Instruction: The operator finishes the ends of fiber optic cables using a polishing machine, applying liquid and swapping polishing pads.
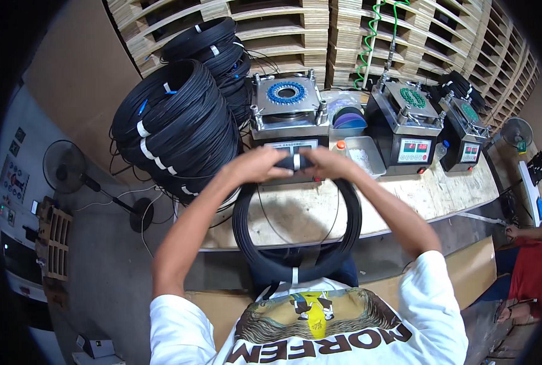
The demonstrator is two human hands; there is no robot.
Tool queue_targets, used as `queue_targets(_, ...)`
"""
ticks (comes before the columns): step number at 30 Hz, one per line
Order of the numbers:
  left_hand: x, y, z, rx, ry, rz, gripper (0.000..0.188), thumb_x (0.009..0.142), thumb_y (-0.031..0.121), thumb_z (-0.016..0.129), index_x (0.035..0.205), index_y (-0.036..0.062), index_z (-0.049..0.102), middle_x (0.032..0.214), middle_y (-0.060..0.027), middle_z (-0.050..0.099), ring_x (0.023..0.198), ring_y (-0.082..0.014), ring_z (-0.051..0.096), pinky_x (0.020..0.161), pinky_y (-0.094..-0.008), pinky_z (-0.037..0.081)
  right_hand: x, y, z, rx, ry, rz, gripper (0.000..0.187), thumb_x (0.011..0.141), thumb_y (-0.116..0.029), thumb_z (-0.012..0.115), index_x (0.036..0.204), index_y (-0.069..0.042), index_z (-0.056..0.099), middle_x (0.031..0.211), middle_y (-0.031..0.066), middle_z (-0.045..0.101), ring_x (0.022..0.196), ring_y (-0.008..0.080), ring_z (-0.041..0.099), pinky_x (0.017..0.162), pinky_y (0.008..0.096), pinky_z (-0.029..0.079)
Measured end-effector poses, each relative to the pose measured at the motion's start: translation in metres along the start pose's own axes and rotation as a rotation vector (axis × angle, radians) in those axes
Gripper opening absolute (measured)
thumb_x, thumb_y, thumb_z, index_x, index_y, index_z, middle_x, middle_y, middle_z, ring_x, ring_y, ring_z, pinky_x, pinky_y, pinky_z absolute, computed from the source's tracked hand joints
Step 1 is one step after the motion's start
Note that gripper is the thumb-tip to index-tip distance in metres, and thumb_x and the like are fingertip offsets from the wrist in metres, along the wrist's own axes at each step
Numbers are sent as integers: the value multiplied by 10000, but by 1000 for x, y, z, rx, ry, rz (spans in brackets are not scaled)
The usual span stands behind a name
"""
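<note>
Both my hands grip the far side of a coil of thin black cable (354, 216). My left hand (264, 165) is wrapped round the bundle just left of a white tie, and my right hand (327, 164) closes on it just to the right. The coil's near side hangs against my lap, where a second white tie binds it. One loose strand curves across the ring's opening. Directly beyond my hands stands a polishing machine (289, 131) with a steel top plate and a ring of blue fittings.
Tall stacks of black cable coils (173, 128) rise at the left. Two similar machines (405, 128) with green fittings stand right on the wooden table (405, 201). Between them sit a clear plastic tray (368, 155) and an orange-capped bottle (340, 147). Another person (532, 274) is at far right.
</note>
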State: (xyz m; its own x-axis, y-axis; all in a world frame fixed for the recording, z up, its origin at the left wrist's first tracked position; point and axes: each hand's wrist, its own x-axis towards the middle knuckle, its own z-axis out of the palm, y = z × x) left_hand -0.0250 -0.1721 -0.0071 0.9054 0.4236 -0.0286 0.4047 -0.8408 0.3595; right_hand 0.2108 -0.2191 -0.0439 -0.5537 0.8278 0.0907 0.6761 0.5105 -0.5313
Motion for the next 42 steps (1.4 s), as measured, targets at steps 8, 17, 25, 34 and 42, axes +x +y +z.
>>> queue_targets(8, -26, -19, 119, -228, 55, -187, 419, 915, 384, 645, 1052, -7, 578, 953, -259, 663, 918, -445, 629, 763, -492, 505, -21, 22, 106, -8, -58, 244, 439, 834, -295, 735, 1161, -43, 585, 974, 165, 656, 935, 353, 637, 782, 440, 505)
queue_targets(17, -29, -26, 179, -270, 281, -189, 323, 852, 198, 704, 1051, -43, 623, 1019, -212, 564, 1020, -409, 557, 886, -444, 454, -36, 26, 165, -192, 221, 324, 503, 812, -299, 728, 1235, -67, 585, 1153, 126, 637, 1083, 332, 611, 843, 438, 525)
queue_targets(25, -16, -14, 177, -139, 485, -326, 356, 855, 172, 704, 1140, -14, 598, 1025, -219, 613, 990, -404, 593, 846, -447, 488, -37, 5, 161, -148, 418, 432, 414, 849, -179, 671, 1208, -1, 567, 1167, 185, 613, 1061, 376, 589, 910, 447, 482)
queue_targets(34, -11, 4, 181, -51, 496, -603, 325, 866, 144, 691, 1150, 2, 620, 1069, -257, 611, 954, -421, 623, 775, -469, 520, -56, 1, 159, -164, 591, 386, 406, 868, -50, 584, 1266, 14, 541, 1196, 221, 595, 1097, 401, 558, 959, 452, 453)
queue_targets(42, -19, 4, 181, -65, 568, -563, 404, 887, 124, 665, 1232, -22, 513, 1140, -275, 574, 985, -450, 599, 799, -471, 515, -61, 6, 156, -129, 580, 346, 431, 851, -20, 581, 1278, 5, 539, 1196, 225, 589, 1116, 398, 548, 974, 452, 444)
